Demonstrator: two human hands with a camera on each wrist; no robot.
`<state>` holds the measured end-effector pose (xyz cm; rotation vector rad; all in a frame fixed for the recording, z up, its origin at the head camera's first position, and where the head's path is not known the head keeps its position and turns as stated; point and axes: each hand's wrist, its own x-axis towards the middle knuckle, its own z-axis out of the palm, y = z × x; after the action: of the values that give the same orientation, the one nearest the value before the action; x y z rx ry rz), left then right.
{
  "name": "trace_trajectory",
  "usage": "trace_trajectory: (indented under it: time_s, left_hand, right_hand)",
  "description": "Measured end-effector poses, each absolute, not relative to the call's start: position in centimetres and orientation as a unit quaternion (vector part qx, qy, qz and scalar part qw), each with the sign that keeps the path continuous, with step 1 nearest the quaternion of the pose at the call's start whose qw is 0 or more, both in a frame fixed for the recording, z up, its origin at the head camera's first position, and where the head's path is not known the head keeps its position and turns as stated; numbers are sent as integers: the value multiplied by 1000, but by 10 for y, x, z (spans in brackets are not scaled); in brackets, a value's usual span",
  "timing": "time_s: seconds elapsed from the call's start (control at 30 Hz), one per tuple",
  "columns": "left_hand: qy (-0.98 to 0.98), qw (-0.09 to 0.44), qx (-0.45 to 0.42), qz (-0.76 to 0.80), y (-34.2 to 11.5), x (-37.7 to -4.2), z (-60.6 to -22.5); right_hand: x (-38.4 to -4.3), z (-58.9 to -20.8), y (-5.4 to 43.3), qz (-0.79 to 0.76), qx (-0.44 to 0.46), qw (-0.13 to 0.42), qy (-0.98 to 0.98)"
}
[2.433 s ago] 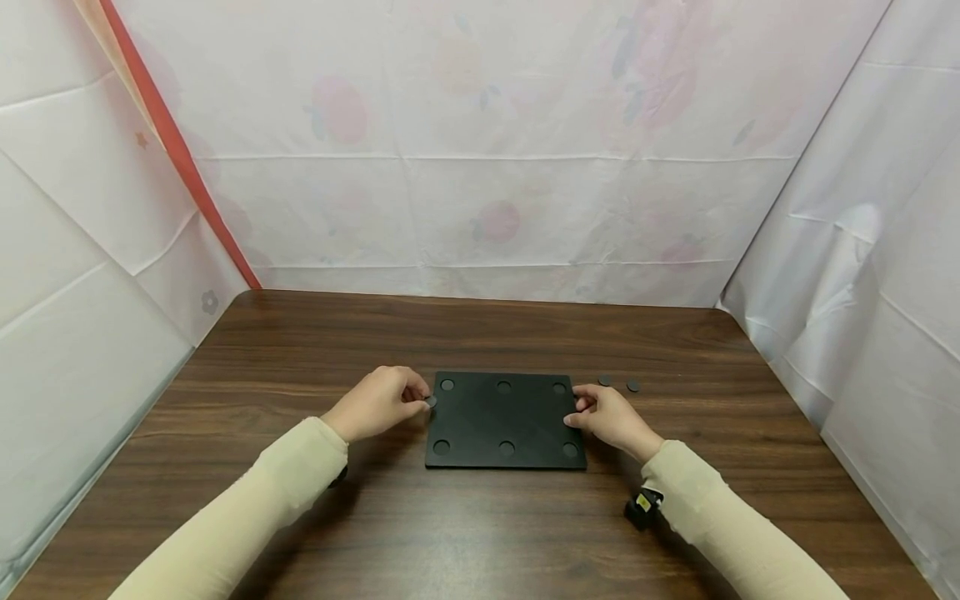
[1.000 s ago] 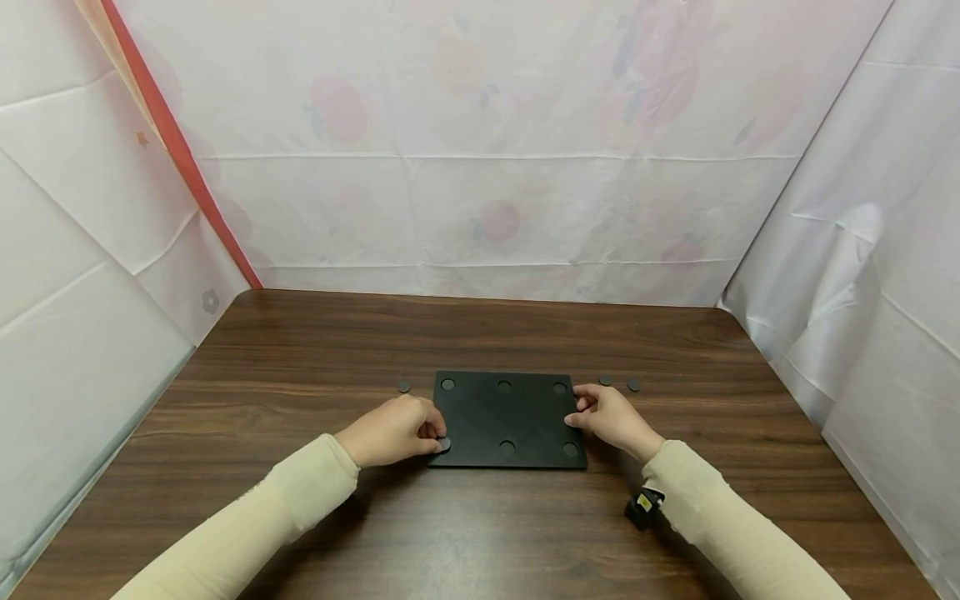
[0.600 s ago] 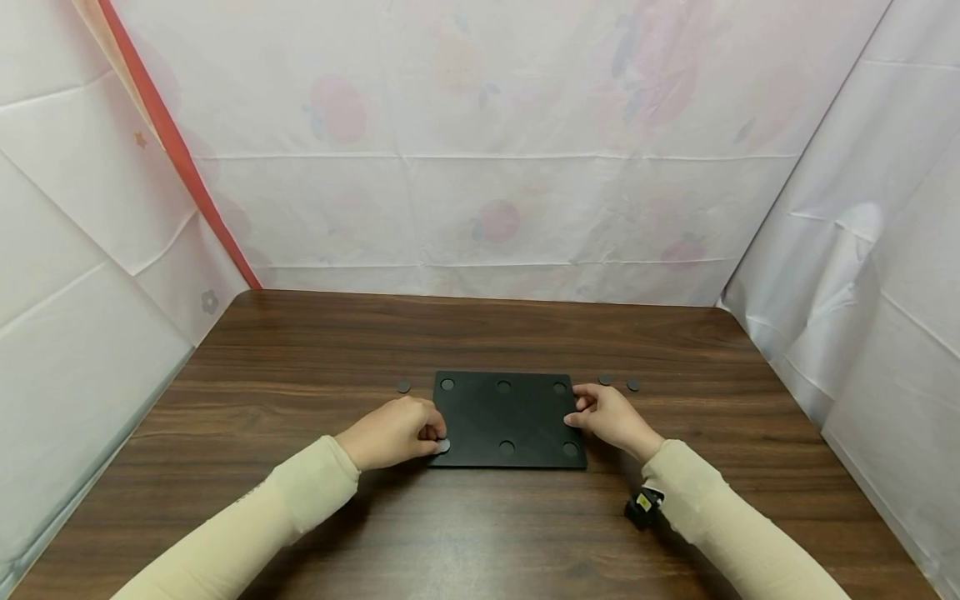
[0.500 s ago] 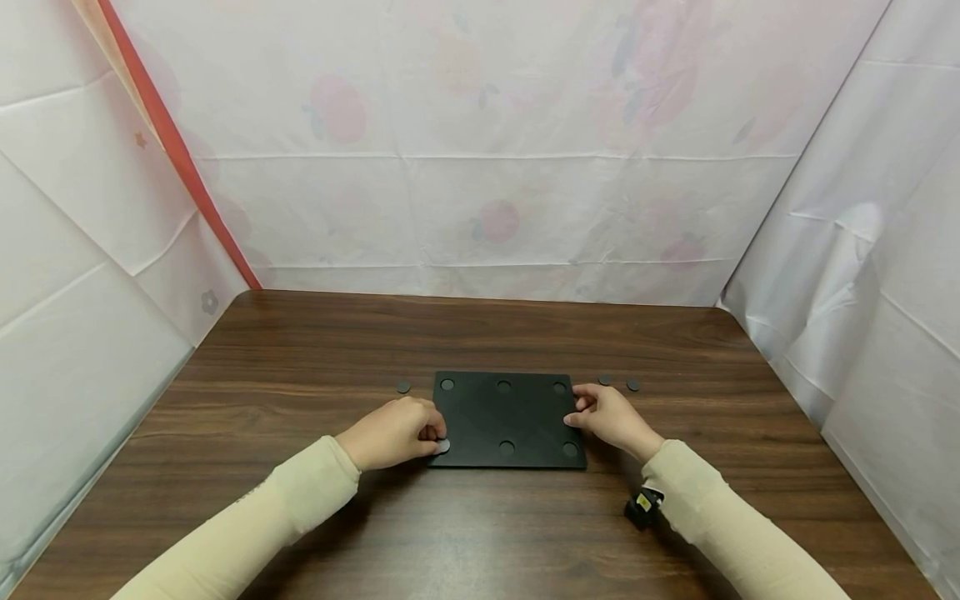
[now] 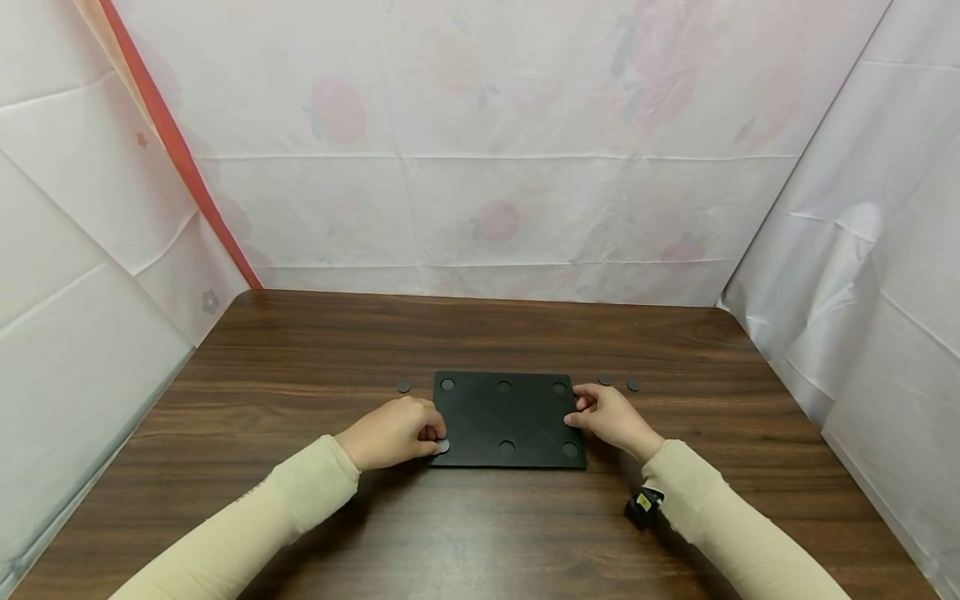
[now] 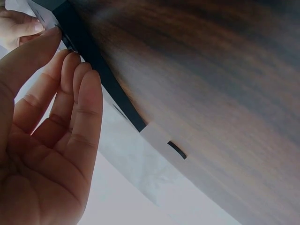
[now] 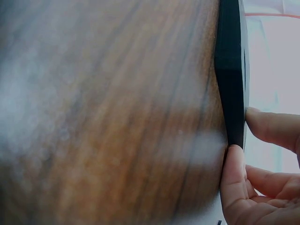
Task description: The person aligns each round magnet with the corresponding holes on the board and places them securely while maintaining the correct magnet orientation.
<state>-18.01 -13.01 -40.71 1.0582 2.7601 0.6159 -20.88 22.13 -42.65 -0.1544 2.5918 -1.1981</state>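
A flat black rectangular board [image 5: 508, 418] with several round recesses along its far and near edges lies on the table. At its near left corner my left hand [image 5: 396, 432] pinches a small grey disc [image 5: 444, 447] between thumb and fingers, right over the recess there. In the left wrist view the thumb and fingertips meet at the board's edge [image 6: 105, 77], hiding most of the disc. My right hand [image 5: 611, 418] grips the board's right side. From the right wrist view, its thumb [image 7: 272, 126] is on the top face and a finger presses the side edge.
One loose dark disc [image 5: 403, 387] lies left of the board. Two more, a nearer disc [image 5: 604, 380] and an outer disc [image 5: 633, 385], lie beyond the right hand. White curtains [image 5: 480, 167] enclose the wooden table [image 5: 480, 533] at the back and sides.
Since the earliest frame my left hand has moved nearer with the disc, from the board's left edge to its near left recess, uncovering the loose left disc. My right hand stays put.
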Motion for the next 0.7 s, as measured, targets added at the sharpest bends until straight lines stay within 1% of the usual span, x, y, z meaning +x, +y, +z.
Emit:
trace_trajectory:
  time_s: [0.7]
  left_hand:
    - [910,63,356,202,-129,-180,-406]
  right_hand:
    - [-209,-426,221,-416,-53,140,897]
